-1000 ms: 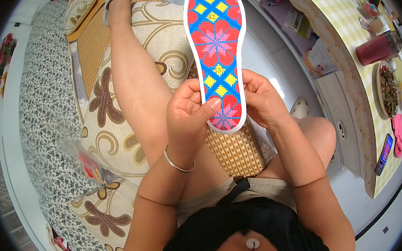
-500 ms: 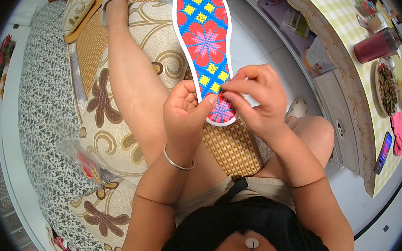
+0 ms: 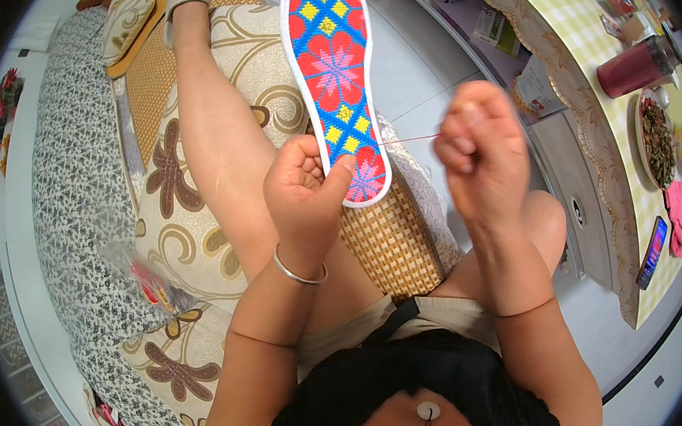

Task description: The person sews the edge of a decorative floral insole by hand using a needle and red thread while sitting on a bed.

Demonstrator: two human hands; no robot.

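Only 1 view here, the head cam: the insole (image 3: pixel 334 71) with the red, blue and yellow flower pattern is up in front of the lap, over the woven mat (image 3: pixel 393 253), its far end cut off by the top of the frame. The left hand (image 3: pixel 306 179) has it pinched near the close end, thumb flat on the patterned face and the other fingers curled at the left edge, probably so it won't twist under a sideways tug and the pattern stays readable. The right hand (image 3: pixel 481 148) is off to the right, a bit blurry, fingers curled shut around a thin reddish thread (image 3: pixel 410 139). That thread runs pretty straight to the insole's right edge, so I'd guess the gap between the 2 hands is there to take up slack. Can't tell if there's a needle in that fist. The phone (image 3: pixel 653 253) and pink cloth (image 3: pixel 677 220) sit on the desk (image 3: pixel 563 11) at right, well apart from the work.
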